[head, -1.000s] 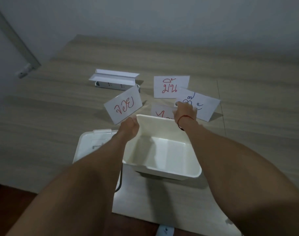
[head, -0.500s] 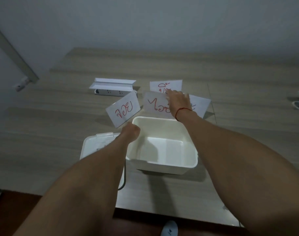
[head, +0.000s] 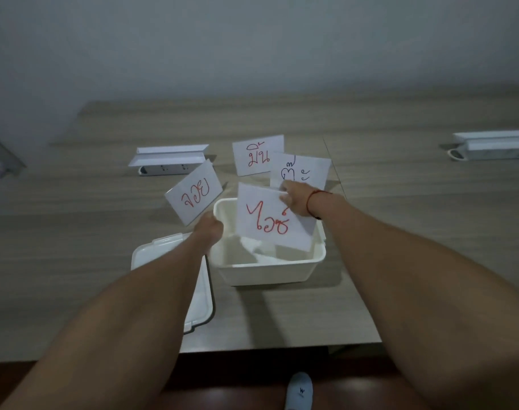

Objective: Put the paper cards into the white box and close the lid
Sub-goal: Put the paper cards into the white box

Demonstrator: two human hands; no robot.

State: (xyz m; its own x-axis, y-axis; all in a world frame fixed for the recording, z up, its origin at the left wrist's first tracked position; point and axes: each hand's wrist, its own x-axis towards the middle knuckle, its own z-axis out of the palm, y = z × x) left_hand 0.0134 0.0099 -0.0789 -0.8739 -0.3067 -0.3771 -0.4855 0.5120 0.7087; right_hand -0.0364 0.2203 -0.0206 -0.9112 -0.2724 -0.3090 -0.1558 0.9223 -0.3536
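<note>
The open white box (head: 264, 273) stands on the wooden table near its front edge. Its lid (head: 200, 294) lies flat to the box's left, partly under my left forearm. My left hand (head: 209, 229) holds a tilted white card with red writing (head: 194, 196) at the box's far-left corner. My right hand (head: 296, 199) grips another red-lettered card (head: 267, 220) by its upper right corner, above the box's opening. Two more cards lie behind the box: one with red writing (head: 256, 155) and one with blue writing (head: 302, 170).
A white power strip with a folded white paper on top (head: 166, 161) lies at the back left. Another white power strip (head: 492, 146) sits at the far right. The table's front edge (head: 282, 349) runs just below the box, with a white shoe (head: 299, 390) on the floor beneath.
My right hand picked up the red-lettered card from behind the box and brought it over the opening. My left hand kept its card at the box's far-left corner.
</note>
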